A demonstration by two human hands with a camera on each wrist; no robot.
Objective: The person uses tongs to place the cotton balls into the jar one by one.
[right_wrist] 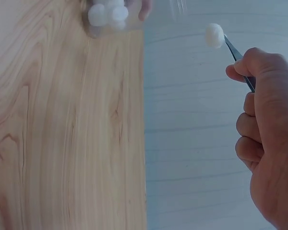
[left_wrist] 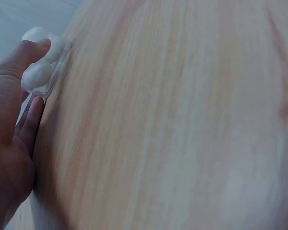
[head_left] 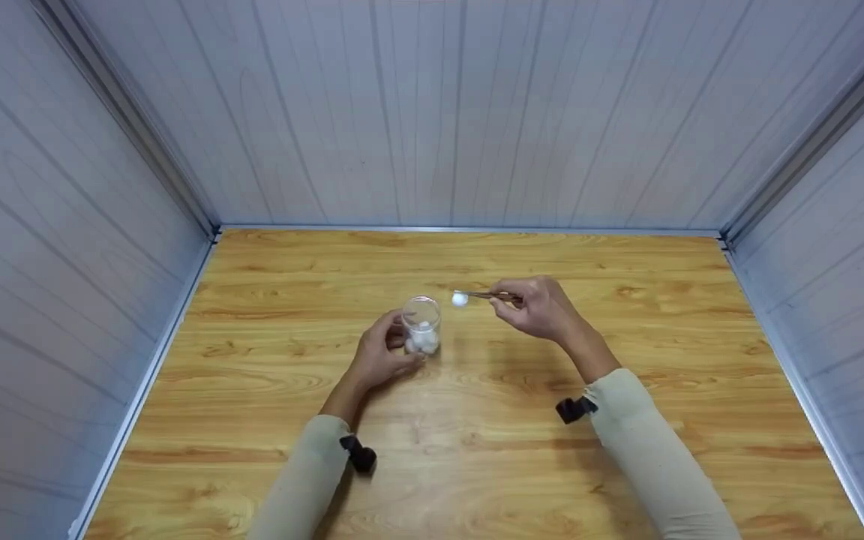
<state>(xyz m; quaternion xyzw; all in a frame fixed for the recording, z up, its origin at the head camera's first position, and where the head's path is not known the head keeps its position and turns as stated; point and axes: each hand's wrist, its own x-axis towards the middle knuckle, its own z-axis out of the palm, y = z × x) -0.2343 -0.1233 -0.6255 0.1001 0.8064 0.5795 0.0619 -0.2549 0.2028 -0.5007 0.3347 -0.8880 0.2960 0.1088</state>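
A clear glass jar (head_left: 421, 311) stands on the table with several white cotton balls (head_left: 422, 341) in its lower part. My left hand (head_left: 382, 356) holds the jar from the left, thumb and fingers curled round its side; the left wrist view shows the thumb against the jar and its cotton balls (left_wrist: 38, 74). To the right of the jar, my right hand (head_left: 541, 307) pinches metal tweezers (head_left: 492, 295) between thumb and forefinger. A single cotton ball (right_wrist: 214, 36) is gripped in the tweezers' tips, above the table and apart from the jar.
The wood-grain table (head_left: 432, 465) is bounded by a pale panel wall (head_left: 432, 112) at the back and by side walls at left and right. Black wrist cameras sit on both sleeves, near the left forearm (head_left: 361, 455) and right forearm (head_left: 574, 409).
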